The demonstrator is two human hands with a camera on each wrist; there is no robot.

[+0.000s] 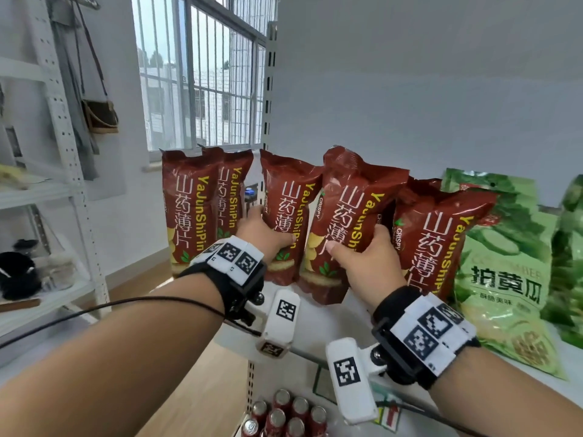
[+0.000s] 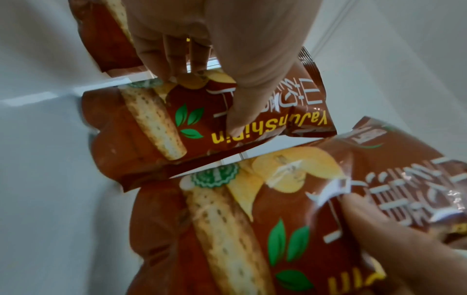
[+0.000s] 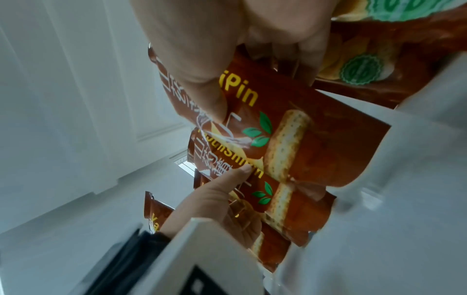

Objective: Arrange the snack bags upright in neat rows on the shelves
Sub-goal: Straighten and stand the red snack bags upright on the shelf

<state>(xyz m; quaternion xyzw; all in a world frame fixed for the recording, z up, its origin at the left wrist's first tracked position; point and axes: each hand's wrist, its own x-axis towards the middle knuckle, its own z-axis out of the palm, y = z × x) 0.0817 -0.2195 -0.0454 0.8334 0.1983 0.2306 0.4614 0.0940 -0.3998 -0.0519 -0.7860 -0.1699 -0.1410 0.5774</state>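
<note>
Several red-brown snack bags stand upright in a row on the white shelf [image 1: 318,326]. My left hand [image 1: 268,233] grips the third bag from the left [image 1: 285,197], thumb on its front and fingers behind; the left wrist view shows this bag [image 2: 141,123] under my left hand [image 2: 202,83]. My right hand [image 1: 359,260] grips the fourth bag [image 1: 353,190], which leans left and sits slightly forward of the row. In the right wrist view my right hand [image 3: 202,65] pinches that bag [image 3: 323,143]. Two more bags [image 1: 189,203] stand at the left and one [image 1: 441,234] at the right.
Green snack bags [image 1: 501,279] stand on the shelf to the right of the red row. Several red drink cans [image 1: 284,414] sit on a lower level. A metal rack [image 1: 63,159] with odds and ends stands at the left, before a barred window [image 1: 205,89].
</note>
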